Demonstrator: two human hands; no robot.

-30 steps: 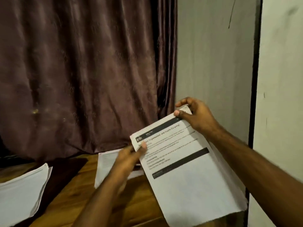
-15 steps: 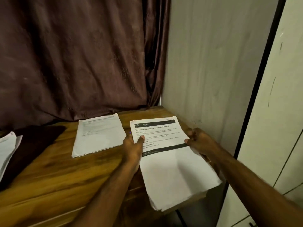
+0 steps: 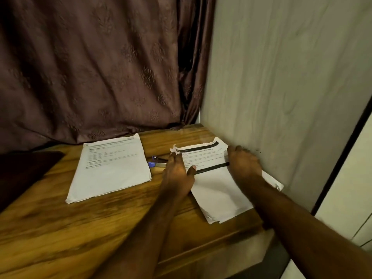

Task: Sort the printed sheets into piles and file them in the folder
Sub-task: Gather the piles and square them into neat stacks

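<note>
A stack of printed sheets (image 3: 218, 191) with a dark header bar lies at the right end of the wooden table (image 3: 80, 228), close to the wall. My left hand (image 3: 177, 175) holds its left edge, thumb lying on the top sheet. My right hand (image 3: 243, 165) grips the right edge with curled fingers, beside the wall. The stack's near corner reaches over the table's front edge. A second pile of printed sheets (image 3: 112, 168) lies flat to the left. A dark folder (image 3: 24, 170) shows at the far left, partly cut off.
A small blue stapler (image 3: 158, 161) lies between the two piles, just left of my left hand. A brown curtain (image 3: 90, 67) hangs behind the table. A pale wall (image 3: 281, 97) bounds the table on the right, with a dark-framed panel beyond.
Both hands brought the stack down from the air onto the table's right end, by the wall. My right hand slid from the top corner to the right edge. The view tilted down.
</note>
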